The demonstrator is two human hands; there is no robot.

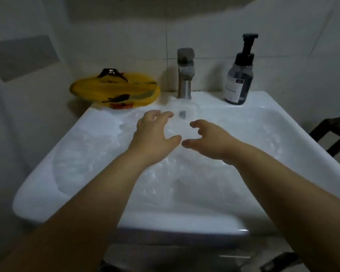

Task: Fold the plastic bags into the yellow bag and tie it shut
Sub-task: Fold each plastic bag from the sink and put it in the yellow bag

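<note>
Dim tiled bathroom; white sink, glossy front rim nearest.

Bags: clear, crinkled plastic, spread across the basin and lapping onto the left rim; how many cannot be told.

Left hand, right hand: side by side over the middle of the basin, above the bags, thumbs nearly meeting. Fingers spread and loosely curved, gripping nothing; whether they touch the plastic cannot be told.

Yellow bag: back left corner of the sink ledge, lying flattish and rumpled, black and red print, dark handles on top; apart from both hands.

Tap: brushed metal, centre back, just right of the yellow bag.

Pump bottle: dark, upright, back right ledge; bare rim runs along the right side.

Wall: pale tiles behind.
</note>
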